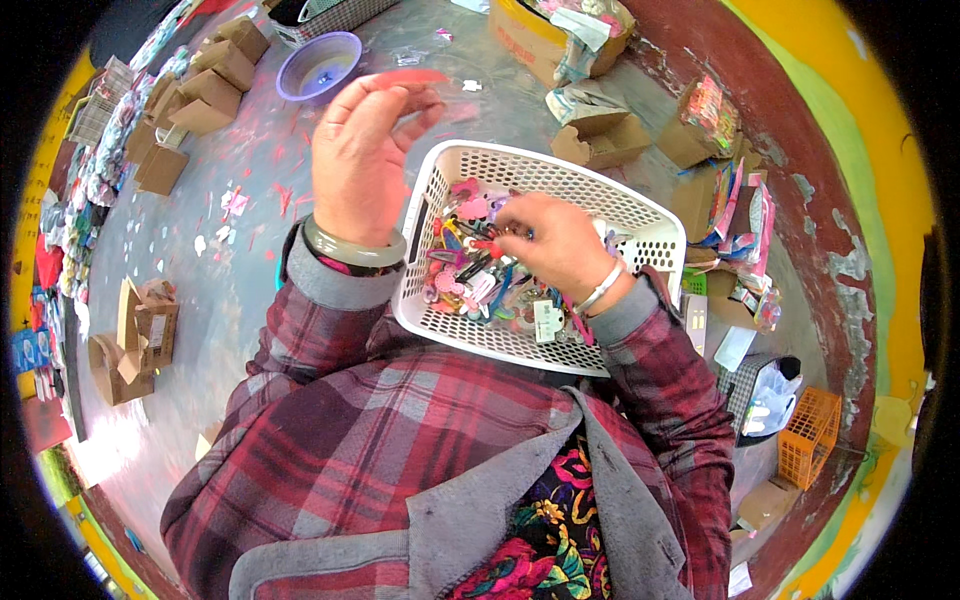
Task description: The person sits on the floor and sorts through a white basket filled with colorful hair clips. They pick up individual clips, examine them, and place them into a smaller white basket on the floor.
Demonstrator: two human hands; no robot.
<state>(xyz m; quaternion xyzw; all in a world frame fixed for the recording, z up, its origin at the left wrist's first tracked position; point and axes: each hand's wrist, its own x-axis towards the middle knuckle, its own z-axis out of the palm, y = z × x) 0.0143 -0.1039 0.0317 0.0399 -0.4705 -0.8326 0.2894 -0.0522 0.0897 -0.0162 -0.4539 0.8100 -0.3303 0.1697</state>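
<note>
A white perforated plastic basket rests against my lap. Inside lies a mixed heap of small colourful hair clips, pink, black, red and teal among them. My left hand is raised beyond the basket's left rim. Its thumb and fingers pinch a slim red piece, slightly blurred, whose kind I cannot make out. Over the heap, my right hand reaches into the basket with curled fingers. Its fingertips are closed near a dark and red clip, and what they grip is partly hidden.
Cardboard boxes line the far left, with another open box nearer. A purple basin sits on the floor beyond my left hand. More boxes and packaged goods stand right of the basket. An orange crate is at lower right.
</note>
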